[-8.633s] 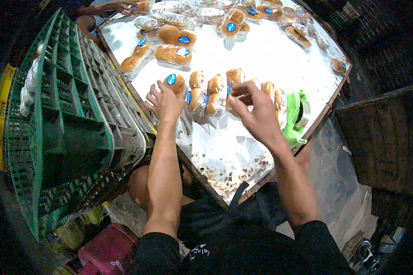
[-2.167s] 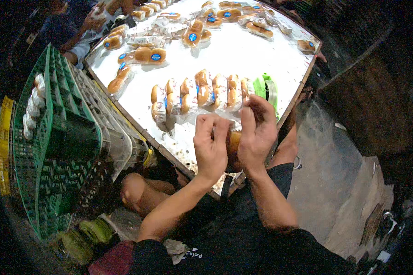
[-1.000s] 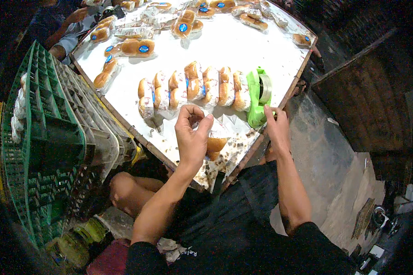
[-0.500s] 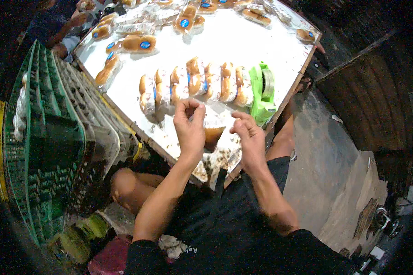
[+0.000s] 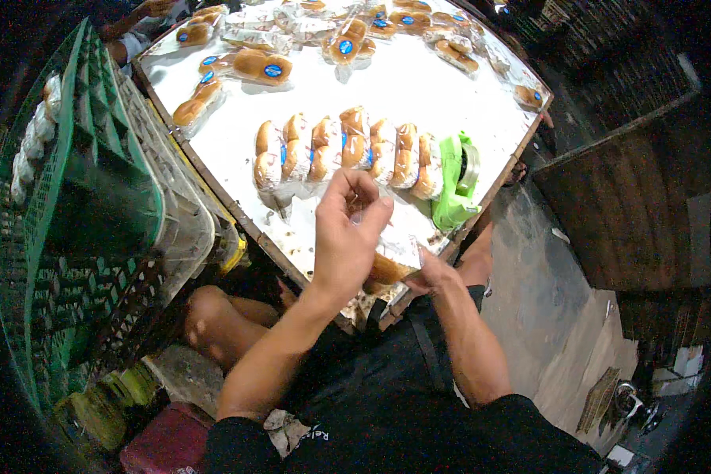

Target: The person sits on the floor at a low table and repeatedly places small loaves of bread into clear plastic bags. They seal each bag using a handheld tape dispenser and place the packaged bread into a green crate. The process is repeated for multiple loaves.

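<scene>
Bagging a bun at the near edge of the white table (image 5: 450, 87).

We see the green crates (image 5: 79, 213) at our left, then a row of wrapped buns (image 5: 347, 150) beside the green tape dispenser (image 5: 457, 182). Our left hand (image 5: 347, 237) pinches the top of a clear bag (image 5: 395, 253); our right hand (image 5: 434, 276) grips the bun (image 5: 383, 271) inside from below.

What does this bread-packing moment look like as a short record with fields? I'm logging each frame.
left hand: left hand pinches the top of a clear plastic bag
right hand: right hand supports the bagged brown bun from below
surface: white tabletop
row: wrapped buns in a line
beside row: green plastic tape dispenser
left side: green plastic crates
</scene>
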A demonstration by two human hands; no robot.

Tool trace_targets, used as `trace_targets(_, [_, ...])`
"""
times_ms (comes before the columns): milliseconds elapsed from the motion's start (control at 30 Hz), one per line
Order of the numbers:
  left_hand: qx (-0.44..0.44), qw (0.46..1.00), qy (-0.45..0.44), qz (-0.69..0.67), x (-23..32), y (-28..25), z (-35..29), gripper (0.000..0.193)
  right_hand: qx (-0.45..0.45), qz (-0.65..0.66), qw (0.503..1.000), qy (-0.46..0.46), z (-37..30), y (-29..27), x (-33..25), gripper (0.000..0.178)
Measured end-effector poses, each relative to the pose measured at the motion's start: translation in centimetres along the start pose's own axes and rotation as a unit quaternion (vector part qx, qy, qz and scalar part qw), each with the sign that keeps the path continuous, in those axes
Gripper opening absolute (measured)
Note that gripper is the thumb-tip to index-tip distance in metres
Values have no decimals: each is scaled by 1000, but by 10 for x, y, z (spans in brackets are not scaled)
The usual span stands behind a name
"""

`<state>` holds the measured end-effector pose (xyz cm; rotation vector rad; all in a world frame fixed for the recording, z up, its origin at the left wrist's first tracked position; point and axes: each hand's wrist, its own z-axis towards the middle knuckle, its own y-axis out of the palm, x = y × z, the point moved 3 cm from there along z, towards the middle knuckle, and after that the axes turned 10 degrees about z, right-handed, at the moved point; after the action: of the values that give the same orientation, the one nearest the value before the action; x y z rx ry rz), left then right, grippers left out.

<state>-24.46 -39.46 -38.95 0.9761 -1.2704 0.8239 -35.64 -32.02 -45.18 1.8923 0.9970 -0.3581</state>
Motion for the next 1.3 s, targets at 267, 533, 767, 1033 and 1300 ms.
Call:
trace_targets(267, [146, 976, 124, 107, 4, -70, 26, 87, 2, -331, 921, -206, 55, 75, -51, 33])
trace_targets(533, [44, 853, -303, 423, -64, -173, 130, 119, 144, -624, 690, -338, 72, -12, -160, 44])
trace_targets(767, [72, 696, -173, 693, -57, -94, 155, 157, 283, -830, 480, -26, 77, -109, -193, 116])
trace_targets(1033, [60, 747, -233, 620, -76, -183, 153, 152, 224, -783, 578, -52, 140, -69, -155, 104])
trace_targets(1300, [70, 710, -221, 665, -81, -159, 143, 132, 209, -751, 621, -80, 169, -58, -166, 102])
